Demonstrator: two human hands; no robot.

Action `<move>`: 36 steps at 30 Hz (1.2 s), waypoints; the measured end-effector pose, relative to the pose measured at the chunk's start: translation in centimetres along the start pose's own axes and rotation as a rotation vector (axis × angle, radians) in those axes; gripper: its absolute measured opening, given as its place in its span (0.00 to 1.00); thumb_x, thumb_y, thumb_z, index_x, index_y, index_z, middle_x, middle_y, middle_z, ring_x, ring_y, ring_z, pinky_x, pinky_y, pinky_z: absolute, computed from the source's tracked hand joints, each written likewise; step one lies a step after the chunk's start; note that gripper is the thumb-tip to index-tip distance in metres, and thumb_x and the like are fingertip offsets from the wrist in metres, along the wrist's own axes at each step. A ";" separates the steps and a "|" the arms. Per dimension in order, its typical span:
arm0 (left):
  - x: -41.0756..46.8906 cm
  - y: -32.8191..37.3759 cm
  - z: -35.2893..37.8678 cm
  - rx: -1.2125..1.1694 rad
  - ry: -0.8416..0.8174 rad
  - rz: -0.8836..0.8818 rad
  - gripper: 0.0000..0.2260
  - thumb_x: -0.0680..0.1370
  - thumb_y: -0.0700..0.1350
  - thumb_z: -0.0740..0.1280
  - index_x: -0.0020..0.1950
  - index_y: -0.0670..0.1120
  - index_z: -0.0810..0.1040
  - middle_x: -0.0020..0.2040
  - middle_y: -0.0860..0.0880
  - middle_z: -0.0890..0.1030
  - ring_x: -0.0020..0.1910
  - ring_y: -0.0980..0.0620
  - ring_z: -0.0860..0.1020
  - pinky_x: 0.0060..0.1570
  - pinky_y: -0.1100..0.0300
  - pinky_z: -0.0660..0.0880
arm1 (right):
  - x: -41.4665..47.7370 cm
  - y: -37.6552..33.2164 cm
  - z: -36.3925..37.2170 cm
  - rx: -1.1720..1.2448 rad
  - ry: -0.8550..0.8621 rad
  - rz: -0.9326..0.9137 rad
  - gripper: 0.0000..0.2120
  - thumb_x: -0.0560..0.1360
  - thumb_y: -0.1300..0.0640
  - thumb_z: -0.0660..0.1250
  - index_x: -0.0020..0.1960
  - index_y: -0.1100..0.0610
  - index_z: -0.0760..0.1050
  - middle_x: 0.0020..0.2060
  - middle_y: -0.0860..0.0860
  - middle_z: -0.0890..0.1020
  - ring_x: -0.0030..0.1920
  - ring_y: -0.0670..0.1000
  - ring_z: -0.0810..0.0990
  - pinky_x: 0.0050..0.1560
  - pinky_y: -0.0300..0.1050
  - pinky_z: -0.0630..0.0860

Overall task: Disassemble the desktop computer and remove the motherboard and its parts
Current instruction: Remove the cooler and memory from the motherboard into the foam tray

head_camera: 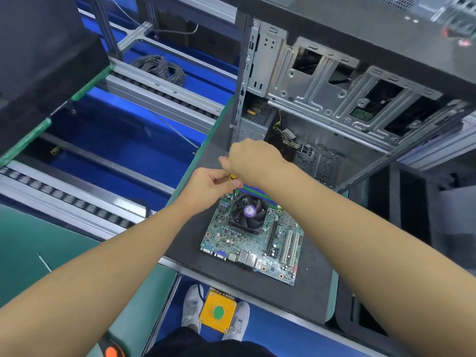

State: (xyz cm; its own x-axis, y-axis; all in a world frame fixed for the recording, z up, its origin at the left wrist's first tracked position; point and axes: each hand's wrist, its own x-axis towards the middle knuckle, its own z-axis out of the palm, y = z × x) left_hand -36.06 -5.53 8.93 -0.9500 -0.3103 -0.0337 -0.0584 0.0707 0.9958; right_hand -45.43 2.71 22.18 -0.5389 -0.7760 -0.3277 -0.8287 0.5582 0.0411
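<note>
View from above of a person at a work bench; a green motherboard (253, 244) lies flat on the bench's dark mat (315, 292), near its front edge, with the port row facing the person. A black cooling fan (246, 212) sits on the board's far half. Both hands meet above the board's far left corner; the right hand (253, 155) is curled closed round the top of a yellow-handled tool (233, 175), and the left hand (209, 187), just below it, pinches the tool between thumb and bent fingers; the tool's tip is hidden. An open computer case (322, 99) stands at the mat's far edge, its bare metal interior showing. Below the front edge, a yellow box with a green button (218, 313) sits between two grey shoes.
</note>
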 end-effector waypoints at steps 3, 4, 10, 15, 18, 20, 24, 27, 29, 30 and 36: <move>0.5 0.1 -0.8 0.057 -0.086 -0.023 0.04 0.72 0.56 0.75 0.46 0.64 0.85 0.44 0.44 0.85 0.44 0.57 0.81 0.50 0.57 0.80 | -0.4 0.5 -0.2 -0.005 -0.102 -0.088 0.15 0.83 0.49 0.54 0.53 0.59 0.72 0.47 0.58 0.74 0.43 0.60 0.72 0.42 0.50 0.66; 0.6 0.2 -0.9 0.059 -0.115 -0.042 0.04 0.72 0.57 0.74 0.46 0.64 0.85 0.45 0.39 0.84 0.44 0.54 0.81 0.53 0.52 0.80 | -0.4 0.7 -0.2 0.003 -0.127 -0.108 0.13 0.84 0.49 0.54 0.54 0.58 0.71 0.46 0.58 0.73 0.43 0.59 0.71 0.42 0.50 0.67; 0.1 0.3 -1.1 0.020 -0.222 -0.031 0.14 0.82 0.43 0.65 0.59 0.63 0.80 0.52 0.57 0.85 0.50 0.61 0.81 0.56 0.61 0.78 | -0.8 1.8 -0.4 0.039 -0.228 -0.191 0.11 0.80 0.57 0.62 0.50 0.56 0.58 0.43 0.54 0.66 0.46 0.57 0.68 0.43 0.52 0.67; -0.3 0.4 -0.3 0.066 -0.081 0.001 0.13 0.80 0.37 0.67 0.57 0.53 0.84 0.42 0.60 0.85 0.45 0.68 0.81 0.48 0.76 0.72 | -1.4 1.3 -0.3 0.137 -0.255 -0.092 0.10 0.81 0.54 0.60 0.52 0.57 0.59 0.42 0.53 0.71 0.42 0.57 0.72 0.35 0.50 0.65; -0.3 0.2 0.3 0.184 0.007 0.060 0.12 0.79 0.39 0.69 0.41 0.54 0.85 0.40 0.62 0.80 0.29 0.74 0.72 0.33 0.82 0.65 | -1.6 0.4 0.0 0.056 -0.096 0.055 0.24 0.82 0.40 0.51 0.62 0.60 0.68 0.51 0.57 0.76 0.51 0.60 0.77 0.43 0.51 0.67; -0.2 -0.1 0.4 0.163 0.010 0.037 0.08 0.79 0.40 0.70 0.49 0.52 0.86 0.35 0.62 0.82 0.31 0.73 0.73 0.36 0.81 0.66 | -1.5 0.0 0.6 -0.037 0.000 0.087 0.24 0.83 0.42 0.51 0.64 0.60 0.70 0.56 0.58 0.78 0.55 0.62 0.78 0.43 0.50 0.66; 0.1 -0.2 0.0 0.116 -0.010 -0.002 0.06 0.77 0.48 0.73 0.51 0.59 0.85 0.40 0.59 0.85 0.41 0.68 0.78 0.44 0.70 0.73 | -1.0 0.1 0.7 0.138 -0.083 -0.025 0.11 0.84 0.54 0.53 0.58 0.61 0.68 0.49 0.60 0.75 0.44 0.60 0.76 0.40 0.48 0.66; 0.4 0.2 -0.7 0.118 -0.119 -0.042 0.09 0.71 0.64 0.71 0.49 0.65 0.84 0.49 0.49 0.86 0.48 0.55 0.81 0.55 0.55 0.78 | -0.7 0.6 0.1 0.086 -0.213 -0.151 0.04 0.81 0.60 0.58 0.50 0.56 0.62 0.40 0.52 0.70 0.35 0.53 0.71 0.31 0.47 0.63; 0.5 0.4 -1.0 0.108 -0.172 -0.038 0.11 0.70 0.67 0.70 0.49 0.67 0.82 0.49 0.57 0.85 0.52 0.58 0.82 0.56 0.60 0.77 | -0.6 0.9 -0.3 0.030 -0.268 -0.228 0.08 0.80 0.60 0.60 0.48 0.54 0.61 0.40 0.51 0.69 0.40 0.55 0.72 0.37 0.51 0.69; 0.4 0.6 -1.0 0.105 -0.189 -0.036 0.09 0.70 0.65 0.69 0.49 0.68 0.82 0.50 0.60 0.85 0.53 0.60 0.82 0.55 0.63 0.77 | -0.5 1.0 -0.5 -0.008 -0.292 -0.262 0.08 0.80 0.59 0.60 0.48 0.53 0.61 0.42 0.51 0.69 0.43 0.55 0.73 0.42 0.53 0.72; 0.3 0.0 0.1 0.076 -0.102 -0.011 0.11 0.79 0.44 0.69 0.49 0.62 0.84 0.45 0.56 0.86 0.48 0.59 0.83 0.53 0.63 0.77 | -0.7 1.6 -1.3 -0.012 -0.331 -0.161 0.07 0.81 0.55 0.59 0.54 0.57 0.63 0.49 0.55 0.76 0.43 0.56 0.76 0.44 0.55 0.74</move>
State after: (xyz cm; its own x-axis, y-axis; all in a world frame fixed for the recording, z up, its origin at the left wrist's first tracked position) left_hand -36.37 -5.54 8.96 -0.9753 -0.2134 -0.0566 -0.0880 0.1406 0.9862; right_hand -46.53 3.74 23.72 -0.3247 -0.7157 -0.6183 -0.9018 0.4314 -0.0258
